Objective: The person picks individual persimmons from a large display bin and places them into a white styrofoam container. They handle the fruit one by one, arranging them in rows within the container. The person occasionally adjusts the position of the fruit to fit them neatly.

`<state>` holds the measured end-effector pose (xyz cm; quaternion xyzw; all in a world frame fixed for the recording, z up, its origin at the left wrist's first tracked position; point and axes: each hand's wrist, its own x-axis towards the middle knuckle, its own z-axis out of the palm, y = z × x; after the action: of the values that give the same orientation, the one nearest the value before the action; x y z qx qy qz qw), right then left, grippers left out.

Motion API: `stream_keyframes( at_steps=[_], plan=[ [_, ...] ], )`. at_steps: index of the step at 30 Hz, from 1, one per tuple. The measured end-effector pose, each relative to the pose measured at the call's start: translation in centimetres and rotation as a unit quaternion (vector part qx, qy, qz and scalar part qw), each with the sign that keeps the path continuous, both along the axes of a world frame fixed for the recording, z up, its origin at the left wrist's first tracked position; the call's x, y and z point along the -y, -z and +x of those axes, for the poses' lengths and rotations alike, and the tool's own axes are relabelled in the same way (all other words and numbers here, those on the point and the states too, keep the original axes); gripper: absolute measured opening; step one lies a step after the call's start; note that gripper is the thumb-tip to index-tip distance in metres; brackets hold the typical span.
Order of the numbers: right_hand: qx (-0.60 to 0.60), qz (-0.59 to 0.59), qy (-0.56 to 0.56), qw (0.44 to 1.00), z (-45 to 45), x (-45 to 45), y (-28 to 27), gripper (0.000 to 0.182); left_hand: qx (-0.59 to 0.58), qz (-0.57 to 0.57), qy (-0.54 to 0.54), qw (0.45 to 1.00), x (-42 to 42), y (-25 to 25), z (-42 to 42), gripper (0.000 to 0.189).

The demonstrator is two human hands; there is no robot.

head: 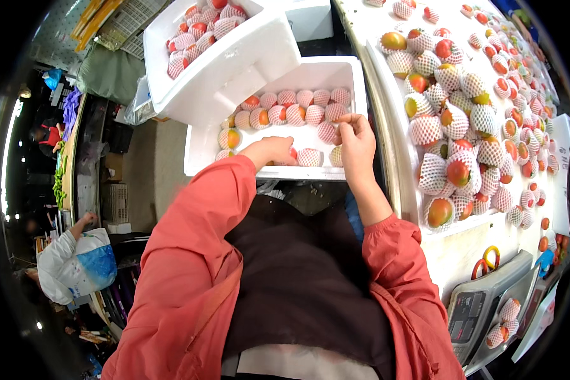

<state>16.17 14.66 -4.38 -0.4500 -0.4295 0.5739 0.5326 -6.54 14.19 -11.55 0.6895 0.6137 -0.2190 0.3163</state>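
Note:
Before me is a white foam box (pixel 356 90) with rows of tomatoes in foam net sleeves along its walls. My left hand (pixel 274 150) reaches into the near side of it, its fingertips at a netted tomato (pixel 292 154); whether it grips that one is unclear. Just right of it lies another netted tomato (pixel 308 157). At the box's right side is my right hand (pixel 357 142), its fingers bent beside a netted tomato (pixel 327 132); the hand partly hides what is there, so a hold cannot be told.
A second foam box (pixel 266 52) of netted tomatoes overlaps the first at upper left. On the right table, a white tray (pixel 399 156) holds a heap of netted tomatoes. A scale (pixel 475 304) and scissors (pixel 485 263) are at lower right. A person (pixel 78 261) is at far left.

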Motion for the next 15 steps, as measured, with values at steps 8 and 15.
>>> stream_keyframes(
  at_steps=[8, 15],
  plan=[
    [0.003, -0.003, -0.044, 0.999, 0.0, -0.1, 0.2, 0.010, 0.289, 0.106, -0.230, 0.923, -0.4, -5.7, 0.0, 0.071],
    [-0.072, -0.029, -0.174, 0.982, 0.1, 0.2, -0.7, 0.027, 0.598, 0.082, -0.308, 0.735, 2.9, -15.7, 2.8, 0.066]
  ],
)
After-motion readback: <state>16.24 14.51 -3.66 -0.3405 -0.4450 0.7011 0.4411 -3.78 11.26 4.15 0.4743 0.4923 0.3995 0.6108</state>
